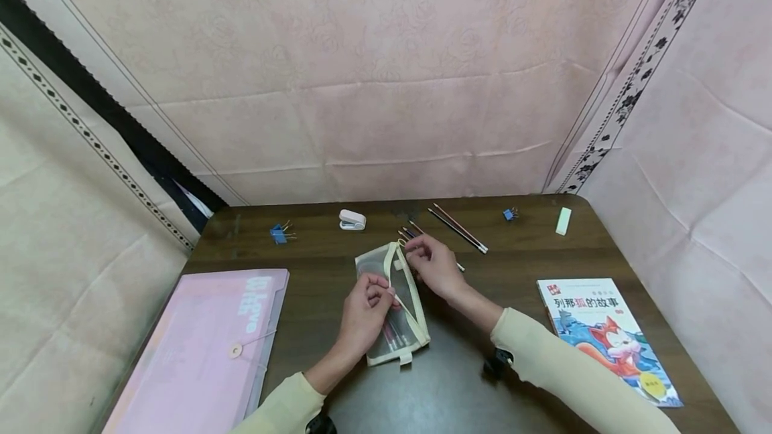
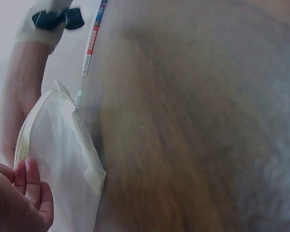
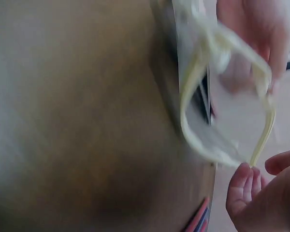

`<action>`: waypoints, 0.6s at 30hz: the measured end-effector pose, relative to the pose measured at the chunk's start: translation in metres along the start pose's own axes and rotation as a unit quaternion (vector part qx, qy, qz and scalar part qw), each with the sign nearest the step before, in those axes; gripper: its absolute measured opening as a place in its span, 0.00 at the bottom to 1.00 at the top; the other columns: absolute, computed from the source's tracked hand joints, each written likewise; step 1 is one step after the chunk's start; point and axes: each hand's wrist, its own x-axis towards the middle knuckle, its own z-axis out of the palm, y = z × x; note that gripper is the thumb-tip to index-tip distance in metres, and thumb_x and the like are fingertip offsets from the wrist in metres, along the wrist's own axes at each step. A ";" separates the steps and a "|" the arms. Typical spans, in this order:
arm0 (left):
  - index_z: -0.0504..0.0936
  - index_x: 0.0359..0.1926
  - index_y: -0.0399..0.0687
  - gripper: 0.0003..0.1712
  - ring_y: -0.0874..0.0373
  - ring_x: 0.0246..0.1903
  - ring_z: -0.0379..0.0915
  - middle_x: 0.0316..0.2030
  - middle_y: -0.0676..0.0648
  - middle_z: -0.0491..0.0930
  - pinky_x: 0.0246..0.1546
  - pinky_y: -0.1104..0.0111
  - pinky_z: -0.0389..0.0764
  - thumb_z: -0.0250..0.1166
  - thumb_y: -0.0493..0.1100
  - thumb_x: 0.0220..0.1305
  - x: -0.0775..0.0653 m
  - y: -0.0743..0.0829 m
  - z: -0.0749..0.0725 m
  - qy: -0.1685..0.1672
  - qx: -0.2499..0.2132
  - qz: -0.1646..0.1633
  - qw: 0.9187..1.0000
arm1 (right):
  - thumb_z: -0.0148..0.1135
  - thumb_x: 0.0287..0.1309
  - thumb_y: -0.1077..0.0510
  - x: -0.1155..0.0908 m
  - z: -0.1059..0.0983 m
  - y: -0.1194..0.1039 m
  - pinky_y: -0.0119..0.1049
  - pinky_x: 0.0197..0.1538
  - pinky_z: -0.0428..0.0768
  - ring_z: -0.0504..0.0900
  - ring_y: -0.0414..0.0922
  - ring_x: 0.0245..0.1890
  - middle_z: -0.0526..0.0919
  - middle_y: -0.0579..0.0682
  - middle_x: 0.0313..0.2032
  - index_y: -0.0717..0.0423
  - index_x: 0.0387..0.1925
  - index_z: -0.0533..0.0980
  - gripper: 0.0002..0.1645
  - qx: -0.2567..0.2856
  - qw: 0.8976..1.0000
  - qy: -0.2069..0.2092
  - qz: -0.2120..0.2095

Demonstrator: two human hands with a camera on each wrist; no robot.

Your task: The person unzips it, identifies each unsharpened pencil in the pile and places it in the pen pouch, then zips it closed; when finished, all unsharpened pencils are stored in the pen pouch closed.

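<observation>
A translucent mesh pencil case (image 1: 380,352) with cream zipper edging lies at the middle of the table, its zip parted. Some slim pencils (image 1: 393,337) show through its near end. My left hand (image 1: 364,310) pinches one edge of the opening between thumb and curled fingers. At the far end of the zipper, my right hand (image 1: 435,263) has its fingertips on the case's corner. The right wrist view shows the mouth of the case (image 3: 186,116) spread wide between the two hands. Several loose pencils (image 1: 458,228) lie just beyond the right hand, partly hidden by it.
A pink folder (image 1: 199,347) lies at left and a fox storybook (image 1: 609,340) at right. Along the back are blue binder clips (image 1: 279,234), a white stapler (image 1: 352,220), another blue clip (image 1: 509,214) and a pale green eraser-like block (image 1: 563,221). Curtains surround the table.
</observation>
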 end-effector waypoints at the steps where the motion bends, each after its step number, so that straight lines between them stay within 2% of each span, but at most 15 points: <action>1: 0.71 0.46 0.40 0.11 0.40 0.36 0.83 0.32 0.37 0.84 0.21 0.72 0.75 0.60 0.40 0.66 -0.002 0.004 -0.001 -0.003 0.001 -0.001 1.000 | 0.60 0.61 0.58 0.008 -0.001 0.002 0.42 0.35 0.81 0.82 0.50 0.33 0.84 0.51 0.36 0.51 0.47 0.78 0.12 -0.034 0.999 0.009 -0.017; 3: 0.71 0.46 0.39 0.11 0.38 0.36 0.82 0.32 0.35 0.84 0.20 0.71 0.75 0.60 0.39 0.67 -0.004 0.011 -0.002 -0.007 0.002 0.002 1.000 | 0.59 0.62 0.55 0.023 -0.002 0.005 0.40 0.38 0.79 0.82 0.46 0.35 0.84 0.48 0.37 0.50 0.49 0.78 0.14 -0.096 0.995 0.016 -0.036; 5: 0.71 0.46 0.39 0.11 0.37 0.37 0.82 0.33 0.35 0.84 0.23 0.70 0.76 0.60 0.40 0.67 -0.006 0.015 -0.003 -0.009 0.000 0.005 1.000 | 0.57 0.64 0.53 0.035 -0.005 0.008 0.39 0.42 0.79 0.82 0.44 0.38 0.85 0.48 0.39 0.49 0.51 0.78 0.15 -0.110 0.994 -0.009 -0.025; 8: 0.71 0.46 0.39 0.12 0.37 0.37 0.82 0.33 0.34 0.84 0.26 0.69 0.78 0.60 0.41 0.67 -0.007 0.016 -0.003 -0.018 -0.001 0.009 1.000 | 0.54 0.68 0.52 0.046 -0.008 0.010 0.41 0.41 0.82 0.83 0.46 0.38 0.84 0.53 0.41 0.53 0.53 0.77 0.17 -0.026 0.995 -0.082 0.046; 11: 0.71 0.46 0.38 0.14 0.37 0.37 0.83 0.33 0.35 0.84 0.29 0.65 0.80 0.61 0.42 0.67 -0.006 0.013 -0.002 -0.031 0.000 0.010 0.999 | 0.56 0.67 0.56 0.052 -0.011 0.012 0.38 0.37 0.84 0.84 0.47 0.34 0.84 0.58 0.39 0.62 0.51 0.77 0.17 0.094 0.983 -0.118 0.103; 14: 0.71 0.46 0.37 0.13 0.37 0.36 0.83 0.32 0.35 0.84 0.29 0.63 0.81 0.61 0.41 0.66 -0.002 0.006 -0.001 -0.042 0.004 0.016 0.999 | 0.58 0.64 0.62 0.055 -0.012 0.013 0.35 0.34 0.84 0.83 0.45 0.30 0.83 0.58 0.34 0.69 0.48 0.77 0.15 0.156 0.977 -0.116 0.089; 16: 0.71 0.46 0.38 0.13 0.40 0.34 0.84 0.31 0.37 0.85 0.28 0.64 0.81 0.62 0.41 0.66 0.002 0.000 -0.002 -0.052 0.015 0.023 0.998 | 0.60 0.62 0.64 0.056 -0.012 0.012 0.35 0.34 0.84 0.84 0.45 0.29 0.84 0.58 0.33 0.69 0.45 0.77 0.12 0.166 0.978 -0.112 0.059; 18: 0.71 0.45 0.43 0.13 0.46 0.32 0.85 0.30 0.41 0.86 0.27 0.66 0.80 0.62 0.44 0.66 0.007 -0.003 -0.006 -0.073 0.044 0.028 0.996 | 0.61 0.61 0.63 0.056 -0.012 0.010 0.38 0.35 0.85 0.85 0.47 0.29 0.85 0.59 0.33 0.65 0.42 0.79 0.10 0.156 0.981 -0.110 0.025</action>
